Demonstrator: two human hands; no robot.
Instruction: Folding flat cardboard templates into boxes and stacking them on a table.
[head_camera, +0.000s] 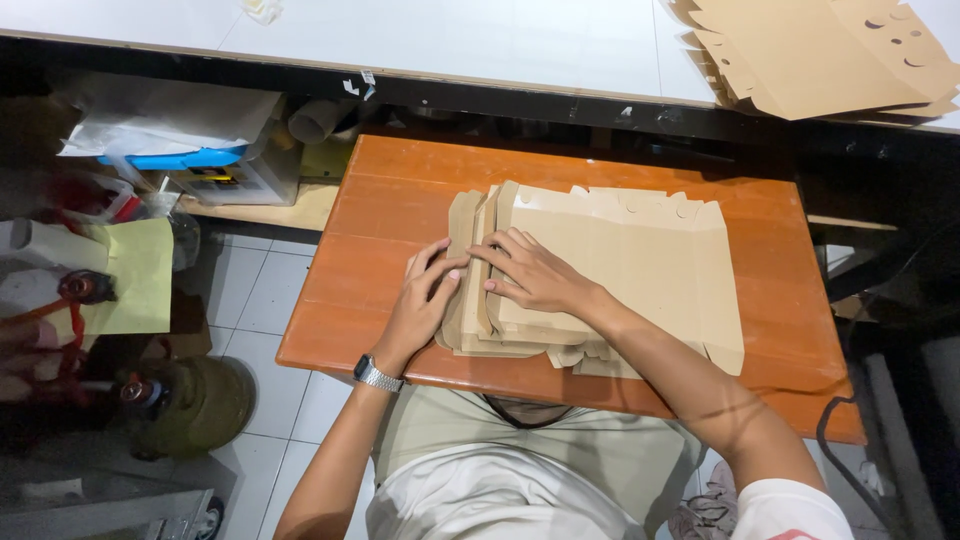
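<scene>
Both hands are down on the stack of flat brown die-cut cardboard box blanks (620, 270), right at its left edge. The left hand (420, 300) presses its fingers against the folded side flap, thumb on top; the grip is narrow, pinching the flap's edge rather than wrapping anything. The right hand (535, 275) lies flat with fingers spread, fingertips pushing down along the same fold, so no closed grip there, just an open palm pressing. A silver metal wristwatch (377, 374) sits on the left wrist.

The stack rests in the middle of the small orange-brown wooden table (380, 190), its long side running across, with the notched tabs along the far edge.

Beyond the table, a white worktop (450, 40) carries another pile of brown cardboard blanks with round cut-outs (820, 55) at the upper right. To the left, on the white tiled floor (250, 290), there is clutter: a yellow-green paper sheet (140, 275) and a clear plastic storage box (240, 175).
</scene>
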